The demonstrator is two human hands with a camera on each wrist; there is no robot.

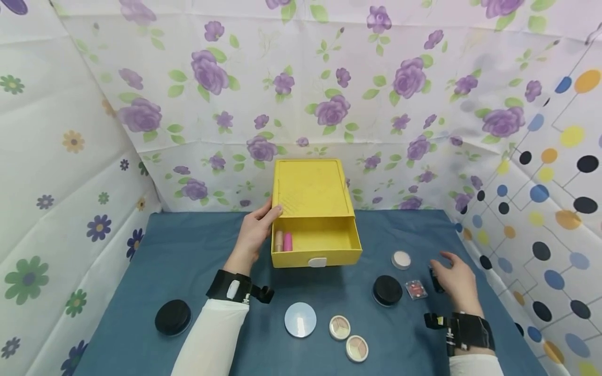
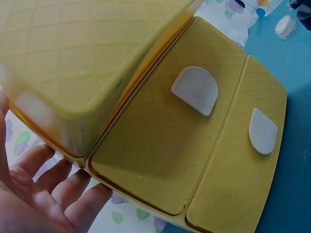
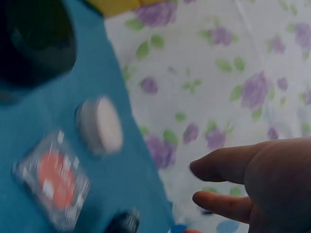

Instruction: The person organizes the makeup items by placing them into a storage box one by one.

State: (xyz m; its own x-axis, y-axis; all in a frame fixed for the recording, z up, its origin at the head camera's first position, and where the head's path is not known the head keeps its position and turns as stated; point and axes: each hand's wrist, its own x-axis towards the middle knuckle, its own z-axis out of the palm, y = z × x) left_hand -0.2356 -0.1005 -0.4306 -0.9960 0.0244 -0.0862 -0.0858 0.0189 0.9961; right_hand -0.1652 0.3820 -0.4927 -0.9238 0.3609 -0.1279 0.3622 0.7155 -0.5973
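A yellow drawer box point(image 1: 312, 188) stands at the back of the table, its top drawer point(image 1: 324, 258) pulled out. Inside that drawer a tan tube point(image 1: 279, 241) and a pink tube point(image 1: 288, 242) lie at the left. My left hand point(image 1: 256, 230) holds the box by its left side, thumb near the top front edge; in the left wrist view the fingertips point(image 2: 99, 194) meet the side wall. Over the right of the table, my right hand point(image 1: 455, 279) has thumb and fingers apart and holds nothing. Below it is a small dark item point(image 1: 436, 282), partly hidden by the hand.
Near the right hand are a clear square case with red contents point(image 1: 416, 289), a white-topped round jar point(image 1: 401, 259) and a black round container point(image 1: 388, 290). In front lie a pale round disc point(image 1: 300, 319) and two round palettes point(image 1: 339, 327). Another black container point(image 1: 173, 317) sits left.
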